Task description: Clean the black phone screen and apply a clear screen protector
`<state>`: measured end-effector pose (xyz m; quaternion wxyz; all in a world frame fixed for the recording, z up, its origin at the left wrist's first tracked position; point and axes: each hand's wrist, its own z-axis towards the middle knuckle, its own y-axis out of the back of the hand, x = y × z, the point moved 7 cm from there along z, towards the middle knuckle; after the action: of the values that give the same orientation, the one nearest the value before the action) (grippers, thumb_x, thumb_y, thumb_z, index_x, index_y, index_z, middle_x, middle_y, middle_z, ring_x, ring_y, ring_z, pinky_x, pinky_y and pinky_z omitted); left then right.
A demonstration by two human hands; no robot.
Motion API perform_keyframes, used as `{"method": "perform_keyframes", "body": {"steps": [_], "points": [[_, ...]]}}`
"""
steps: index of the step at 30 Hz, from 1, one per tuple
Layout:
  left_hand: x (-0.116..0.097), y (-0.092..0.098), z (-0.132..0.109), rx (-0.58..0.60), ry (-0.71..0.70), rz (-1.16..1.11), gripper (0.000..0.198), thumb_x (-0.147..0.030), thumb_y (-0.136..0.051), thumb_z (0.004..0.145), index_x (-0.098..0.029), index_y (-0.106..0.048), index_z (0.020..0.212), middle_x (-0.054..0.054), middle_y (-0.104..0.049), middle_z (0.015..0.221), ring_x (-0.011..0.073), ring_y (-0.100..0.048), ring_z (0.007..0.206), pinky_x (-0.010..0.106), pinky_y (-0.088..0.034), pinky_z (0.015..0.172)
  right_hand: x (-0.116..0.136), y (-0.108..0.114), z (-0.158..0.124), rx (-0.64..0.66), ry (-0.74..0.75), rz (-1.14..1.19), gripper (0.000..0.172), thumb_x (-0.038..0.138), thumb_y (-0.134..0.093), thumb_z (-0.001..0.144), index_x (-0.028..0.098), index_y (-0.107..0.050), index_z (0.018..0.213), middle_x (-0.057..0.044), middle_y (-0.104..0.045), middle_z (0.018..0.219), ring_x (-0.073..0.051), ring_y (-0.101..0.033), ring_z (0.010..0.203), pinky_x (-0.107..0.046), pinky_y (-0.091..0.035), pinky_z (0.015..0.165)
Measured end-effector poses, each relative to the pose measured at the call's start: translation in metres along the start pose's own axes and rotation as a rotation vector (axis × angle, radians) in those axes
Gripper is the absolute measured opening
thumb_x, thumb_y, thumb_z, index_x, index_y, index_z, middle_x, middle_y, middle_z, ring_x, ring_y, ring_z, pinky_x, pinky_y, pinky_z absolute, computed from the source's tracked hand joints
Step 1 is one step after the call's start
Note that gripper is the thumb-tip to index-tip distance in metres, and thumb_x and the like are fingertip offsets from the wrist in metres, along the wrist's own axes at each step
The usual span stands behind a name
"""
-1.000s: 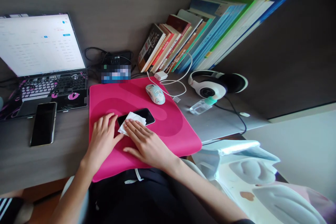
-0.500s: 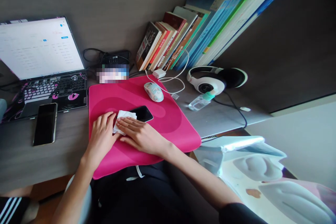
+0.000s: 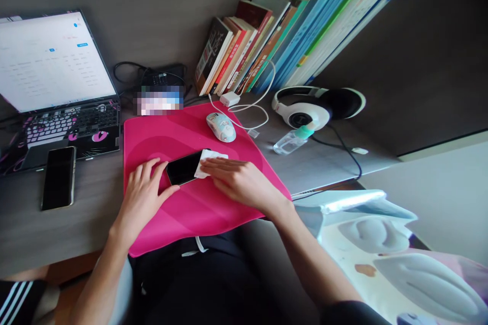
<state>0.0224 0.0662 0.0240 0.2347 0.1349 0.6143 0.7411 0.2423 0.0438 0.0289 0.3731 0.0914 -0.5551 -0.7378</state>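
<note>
A black phone (image 3: 183,168) lies screen up on a pink desk mat (image 3: 190,203). My left hand (image 3: 143,195) rests on the mat at the phone's left end, fingers spread, thumb and fingertips steadying its edge. My right hand (image 3: 242,183) presses a small white wipe (image 3: 209,160) flat onto the phone's right end, the fingers together on top of the wipe.
A second dark phone (image 3: 58,176) lies left of the mat, in front of an open laptop (image 3: 57,96). Behind the mat are a mouse (image 3: 221,127), a white charger cable (image 3: 247,106), headphones (image 3: 316,109), a small clear bottle (image 3: 292,142) and leaning books (image 3: 290,30).
My right hand has slid the wipe from the phone's left end across to its right end, uncovering most of the screen. The left hand stayed at the left end.
</note>
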Motion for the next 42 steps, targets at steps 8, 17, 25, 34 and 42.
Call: {"method": "perform_keyframes", "body": {"steps": [8, 17, 25, 34, 42], "points": [[-0.002, 0.000, 0.001, 0.006, -0.004, 0.020, 0.064, -0.059, -0.056, 0.106, -0.026, -0.042, 0.159, 0.016, -0.056, 0.156, 0.0371, -0.055, 0.139, 0.055, -0.048, 0.112, -0.021, -0.016, 0.008, -0.049, -0.094, 0.119, 0.051, 0.036, -0.053, 0.112, 0.022, -0.052, 0.161, -0.010, -0.052, 0.166, -0.026, -0.045, 0.157, -0.050, -0.043, 0.130], [-0.005, 0.001, 0.003, 0.000, 0.016, 0.034, 0.064, -0.058, -0.057, 0.105, -0.022, -0.046, 0.157, 0.017, -0.056, 0.156, 0.0383, -0.056, 0.138, 0.057, -0.048, 0.112, -0.025, -0.021, 0.009, -0.070, -0.135, 0.084, 0.065, 0.045, -0.054, 0.111, 0.013, -0.044, 0.165, -0.017, -0.047, 0.168, -0.030, -0.040, 0.160, -0.053, -0.040, 0.131], [-0.006, 0.002, 0.001, -0.007, 0.021, 0.056, 0.062, -0.058, -0.056, 0.106, -0.022, -0.047, 0.156, 0.018, -0.058, 0.153, 0.0378, -0.059, 0.135, 0.056, -0.049, 0.112, -0.010, -0.018, -0.005, -0.120, -0.081, -0.106, 0.042, 0.023, -0.057, 0.109, 0.016, -0.064, 0.151, -0.016, -0.070, 0.147, -0.033, -0.066, 0.139, -0.052, -0.058, 0.117], [-0.002, 0.003, 0.002, -0.038, -0.015, 0.037, 0.064, -0.058, -0.053, 0.107, -0.024, -0.044, 0.160, 0.018, -0.058, 0.154, 0.0384, -0.059, 0.135, 0.057, -0.051, 0.110, -0.010, 0.040, -0.024, -0.022, -0.112, -0.079, 0.040, 0.012, -0.051, 0.108, 0.024, -0.072, 0.141, -0.006, -0.086, 0.114, -0.024, -0.084, 0.094, -0.036, -0.068, 0.082], [-0.002, -0.003, 0.002, -0.041, -0.069, 0.016, 0.082, -0.064, -0.048, 0.107, -0.027, -0.018, 0.174, 0.017, -0.050, 0.165, 0.0383, -0.054, 0.146, 0.056, -0.049, 0.114, -0.048, 0.037, -0.022, -0.128, -0.268, -0.200, 0.053, 0.013, -0.052, 0.102, 0.011, -0.059, 0.154, -0.019, -0.066, 0.152, -0.036, -0.063, 0.142, -0.054, -0.060, 0.111]]}}
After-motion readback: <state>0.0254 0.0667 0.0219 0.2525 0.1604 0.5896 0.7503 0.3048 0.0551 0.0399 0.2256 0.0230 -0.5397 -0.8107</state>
